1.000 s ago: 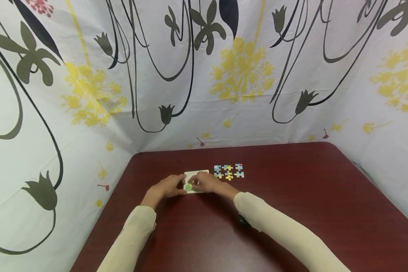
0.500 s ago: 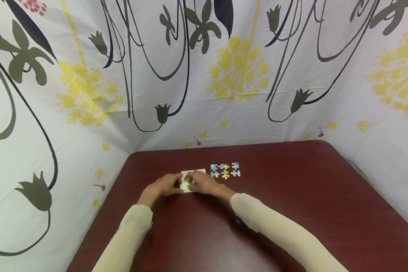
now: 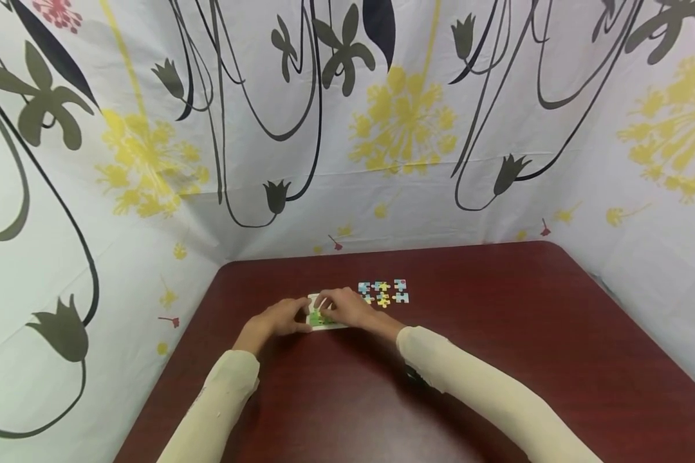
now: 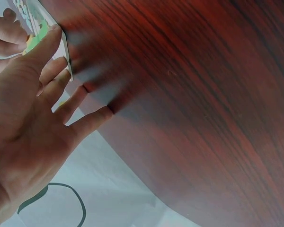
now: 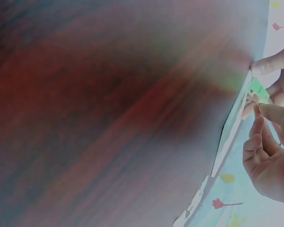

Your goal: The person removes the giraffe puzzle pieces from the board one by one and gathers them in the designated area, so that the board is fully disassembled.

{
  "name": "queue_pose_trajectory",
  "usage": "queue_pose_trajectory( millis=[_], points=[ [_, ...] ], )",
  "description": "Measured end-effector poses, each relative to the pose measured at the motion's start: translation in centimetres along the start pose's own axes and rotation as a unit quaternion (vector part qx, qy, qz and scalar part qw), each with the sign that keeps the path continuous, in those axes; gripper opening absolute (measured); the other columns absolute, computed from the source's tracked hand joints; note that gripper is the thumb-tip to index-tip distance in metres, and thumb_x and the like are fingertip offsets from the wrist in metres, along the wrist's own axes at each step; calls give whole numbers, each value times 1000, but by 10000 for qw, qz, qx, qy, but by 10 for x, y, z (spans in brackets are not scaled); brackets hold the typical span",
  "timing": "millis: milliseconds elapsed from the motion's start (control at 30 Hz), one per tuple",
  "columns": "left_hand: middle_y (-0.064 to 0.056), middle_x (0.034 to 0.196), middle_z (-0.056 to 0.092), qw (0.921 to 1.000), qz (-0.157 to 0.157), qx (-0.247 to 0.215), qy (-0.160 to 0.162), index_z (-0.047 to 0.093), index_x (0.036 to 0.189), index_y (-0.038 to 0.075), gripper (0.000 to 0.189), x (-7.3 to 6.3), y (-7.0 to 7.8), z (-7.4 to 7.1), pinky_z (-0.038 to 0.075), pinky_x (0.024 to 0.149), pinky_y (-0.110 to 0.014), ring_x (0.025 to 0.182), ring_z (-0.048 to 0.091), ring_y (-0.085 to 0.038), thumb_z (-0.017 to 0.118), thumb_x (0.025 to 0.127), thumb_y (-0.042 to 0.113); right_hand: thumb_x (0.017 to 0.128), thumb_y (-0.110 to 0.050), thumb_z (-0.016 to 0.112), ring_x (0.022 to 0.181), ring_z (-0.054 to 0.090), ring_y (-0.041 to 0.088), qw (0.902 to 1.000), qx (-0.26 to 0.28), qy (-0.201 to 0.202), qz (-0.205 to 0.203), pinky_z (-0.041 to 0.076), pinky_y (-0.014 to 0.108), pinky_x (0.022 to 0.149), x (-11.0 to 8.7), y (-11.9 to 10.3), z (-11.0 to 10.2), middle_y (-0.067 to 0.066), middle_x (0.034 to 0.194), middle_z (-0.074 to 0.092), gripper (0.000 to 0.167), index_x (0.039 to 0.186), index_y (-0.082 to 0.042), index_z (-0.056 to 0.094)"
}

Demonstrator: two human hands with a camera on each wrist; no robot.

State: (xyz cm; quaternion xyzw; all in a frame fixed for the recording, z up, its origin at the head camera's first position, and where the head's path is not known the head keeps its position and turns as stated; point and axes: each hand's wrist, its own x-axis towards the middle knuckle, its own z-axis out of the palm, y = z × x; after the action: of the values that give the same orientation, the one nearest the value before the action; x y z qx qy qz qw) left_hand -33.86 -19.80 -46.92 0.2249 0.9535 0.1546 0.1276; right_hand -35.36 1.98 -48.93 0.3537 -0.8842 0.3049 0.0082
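A shallow white puzzle tray (image 3: 326, 328) lies on the table, with green puzzle pieces (image 4: 38, 37) in its near left part. My left hand (image 3: 279, 316) is at the tray's left side. In the left wrist view its thumb rests on a tray corner, and its long fingers reach straight along the edge, spread apart. My right hand (image 3: 349, 307) reaches over the tray from the right. Its thumb and index finger pinch a small yellow-green puzzle piece (image 3: 323, 317), mostly hidden by the fingertips. That hand covers much of the tray in the head view.
Several loose puzzle pieces (image 3: 383, 285), blue and yellow, lie in two rows just right of the tray. The dark red wooden table (image 3: 486, 321) extends toward the front and right. A patterned white cloth (image 3: 324, 148) hangs behind and beside it.
My right fingers have shifted slightly over the tray's near part, where more green now shows. My left hand keeps its place at the tray's edge. The head view has turned a little.
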Motion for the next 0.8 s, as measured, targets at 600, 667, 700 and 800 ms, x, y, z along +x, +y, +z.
queue_pose_trajectory(
  millis=[600,667,700,800],
  points=[
    [-3,117,64,9999,-10,27,133,62,128,11,41,-1,2,-2,47,99,-48,111,57,-22,80,94,27,101,-9,69,95,75,20,9999,29,-22,133,60,31,80,-22,21,-46,6,103,77,13,113,-10,74],
    [-3,119,64,9998,33,11,175,62,127,11,41,-2,2,0,47,99,-48,111,57,-22,80,94,27,100,-8,69,96,75,21,9999,44,-37,151,59,32,81,-27,25,-52,6,103,77,13,112,-8,74],
    [-4,120,64,9998,53,12,195,63,126,11,40,-2,1,1,47,99,-48,111,57,-22,81,93,27,100,-7,69,96,75,21,9998,23,-39,191,59,32,82,-29,26,-54,6,103,77,12,111,-8,74],
    [-5,121,63,9996,99,-31,261,63,120,12,36,-3,1,2,47,96,-47,109,55,-23,82,92,26,99,-5,70,95,75,22,9997,-17,-28,249,59,33,82,-36,31,-60,9,102,77,11,109,-7,74]
  ],
)
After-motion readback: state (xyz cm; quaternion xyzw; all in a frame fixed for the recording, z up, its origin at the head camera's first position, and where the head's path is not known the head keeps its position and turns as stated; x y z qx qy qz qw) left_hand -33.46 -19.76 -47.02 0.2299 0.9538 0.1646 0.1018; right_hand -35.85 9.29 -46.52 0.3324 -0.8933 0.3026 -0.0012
